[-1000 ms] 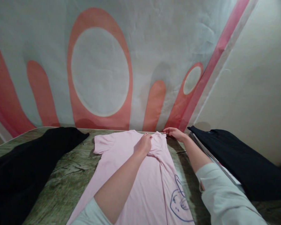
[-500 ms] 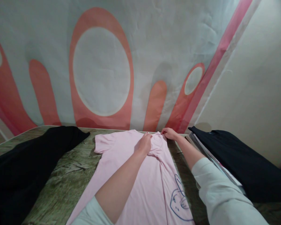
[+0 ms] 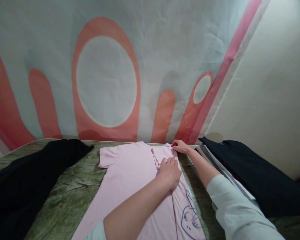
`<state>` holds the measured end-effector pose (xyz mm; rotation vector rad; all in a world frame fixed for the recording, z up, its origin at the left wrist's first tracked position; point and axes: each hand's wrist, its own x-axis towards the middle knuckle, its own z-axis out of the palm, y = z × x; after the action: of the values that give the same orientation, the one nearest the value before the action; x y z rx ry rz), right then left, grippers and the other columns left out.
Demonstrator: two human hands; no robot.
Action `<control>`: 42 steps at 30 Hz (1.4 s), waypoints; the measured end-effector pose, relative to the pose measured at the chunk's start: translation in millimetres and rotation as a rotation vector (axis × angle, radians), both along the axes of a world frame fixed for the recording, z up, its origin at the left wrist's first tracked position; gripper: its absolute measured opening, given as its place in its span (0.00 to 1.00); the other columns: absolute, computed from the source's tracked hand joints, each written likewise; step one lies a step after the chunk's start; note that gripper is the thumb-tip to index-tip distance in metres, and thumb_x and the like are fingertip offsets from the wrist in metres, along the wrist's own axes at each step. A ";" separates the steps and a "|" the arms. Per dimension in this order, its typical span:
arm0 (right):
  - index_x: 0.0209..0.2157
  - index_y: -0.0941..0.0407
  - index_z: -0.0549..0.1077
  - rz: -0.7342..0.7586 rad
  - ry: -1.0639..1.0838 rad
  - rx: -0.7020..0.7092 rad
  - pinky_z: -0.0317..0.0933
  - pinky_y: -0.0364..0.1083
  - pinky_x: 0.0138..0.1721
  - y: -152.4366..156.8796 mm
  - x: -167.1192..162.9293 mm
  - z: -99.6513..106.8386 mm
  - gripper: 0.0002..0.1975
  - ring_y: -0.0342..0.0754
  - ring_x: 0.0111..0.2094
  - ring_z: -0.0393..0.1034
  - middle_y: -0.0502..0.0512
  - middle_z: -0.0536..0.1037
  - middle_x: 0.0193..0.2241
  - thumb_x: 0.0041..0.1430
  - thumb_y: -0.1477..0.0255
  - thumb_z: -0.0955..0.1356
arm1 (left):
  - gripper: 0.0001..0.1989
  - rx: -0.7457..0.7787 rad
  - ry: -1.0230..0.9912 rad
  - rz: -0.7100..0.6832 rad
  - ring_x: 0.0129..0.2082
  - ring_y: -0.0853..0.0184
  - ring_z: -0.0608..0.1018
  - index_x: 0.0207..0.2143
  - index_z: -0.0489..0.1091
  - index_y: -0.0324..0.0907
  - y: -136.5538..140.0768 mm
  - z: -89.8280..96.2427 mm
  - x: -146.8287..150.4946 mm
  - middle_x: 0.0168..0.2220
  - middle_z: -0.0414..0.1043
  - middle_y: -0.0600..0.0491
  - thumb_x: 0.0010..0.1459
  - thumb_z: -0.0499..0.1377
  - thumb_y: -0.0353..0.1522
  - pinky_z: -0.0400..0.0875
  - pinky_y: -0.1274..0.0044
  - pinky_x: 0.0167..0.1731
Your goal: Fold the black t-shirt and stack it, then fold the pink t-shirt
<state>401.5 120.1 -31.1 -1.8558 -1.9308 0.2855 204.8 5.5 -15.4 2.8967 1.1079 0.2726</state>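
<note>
A pink T-shirt lies on the wood-patterned table, one short sleeve spread to the left. Its right side is folded inward, and part of a blue line drawing shows low on that folded strip. My left hand rests flat on the folded part below the collar, fingers stretched out and holding nothing. At the far right shoulder, my right hand has its fingers bent and pinched on the shirt's edge. The sleeve folded over near my left hand is smooth, with a small dark gap along its edge.
A black garment lies along the left of the table. On the right stands a stack of folded clothes with a dark garment on top. A printed wall sheet rises right behind the table's far edge.
My left hand has let go of the bunched sleeve, moved right and nearer, and now lies flat on the fold. The sleeve is flatter. My right hand stays at the shoulder.
</note>
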 end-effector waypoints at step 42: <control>0.53 0.54 0.67 0.160 -0.104 0.137 0.49 0.50 0.57 -96.1 -22.4 -21.2 0.20 0.47 0.57 0.56 0.55 0.64 0.56 0.63 0.68 0.56 | 0.36 -0.269 0.107 0.019 0.63 0.50 0.40 0.62 0.47 0.47 -2.2 4.7 -6.9 0.65 0.36 0.51 0.55 0.42 0.53 0.33 0.47 0.54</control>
<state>379.1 24.0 -52.3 -1.6620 -2.1170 0.1046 197.9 3.3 -10.6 2.6897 1.0911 -0.0303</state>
